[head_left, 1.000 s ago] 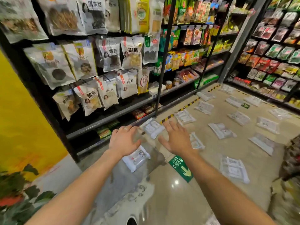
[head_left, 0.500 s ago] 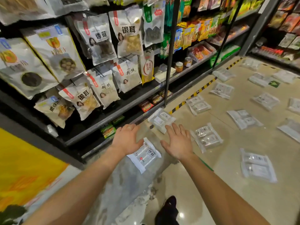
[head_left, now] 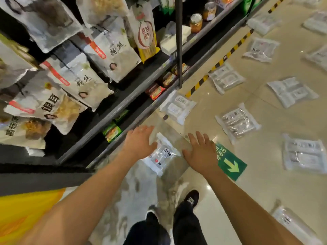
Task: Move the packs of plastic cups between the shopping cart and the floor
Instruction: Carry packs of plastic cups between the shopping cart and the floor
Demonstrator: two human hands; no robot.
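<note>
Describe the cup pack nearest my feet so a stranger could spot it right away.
From the shelves on the left, find the green arrow sticker on the floor. The pack lies just left of it, between the left hand and right hand. Unlike the other packs, it sits on grey floor, not beige.

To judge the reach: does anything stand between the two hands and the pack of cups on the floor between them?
Nothing visible does. The pack lies on the floor between the open left hand and right hand, with no other thing in the gap.
</note>
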